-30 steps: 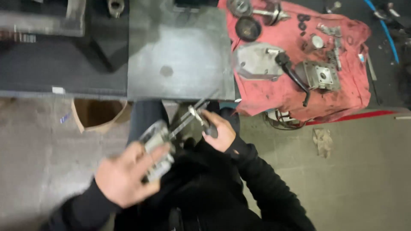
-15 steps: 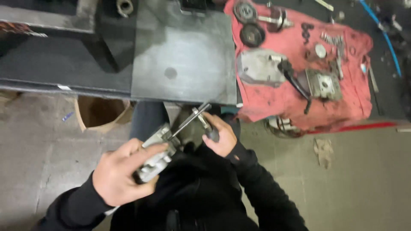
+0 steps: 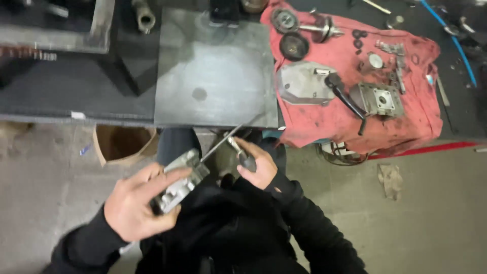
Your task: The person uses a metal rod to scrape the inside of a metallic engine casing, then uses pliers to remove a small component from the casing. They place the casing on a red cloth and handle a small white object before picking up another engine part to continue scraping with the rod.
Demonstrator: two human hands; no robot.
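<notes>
My left hand [image 3: 136, 203] grips a silver metal block part [image 3: 181, 181] over my lap, just below the workbench edge. A thin metal rod [image 3: 223, 139] sticks out of the part and points up and to the right toward the bench. My right hand [image 3: 257, 166] is closed around a small metal tool with a dark grip [image 3: 243, 156], right next to the rod. Both black sleeves are in view.
A grey metal plate [image 3: 213, 71] lies on the dark workbench. A red cloth [image 3: 406, 116] to the right carries a metal cover, a square housing, round discs, a black lever and several small parts. A cardboard box [image 3: 124, 144] stands on the concrete floor under the bench.
The view has shifted slightly. My left hand has turned the metal part and closed more firmly on it; my right hand stays by the rod with its tool.
</notes>
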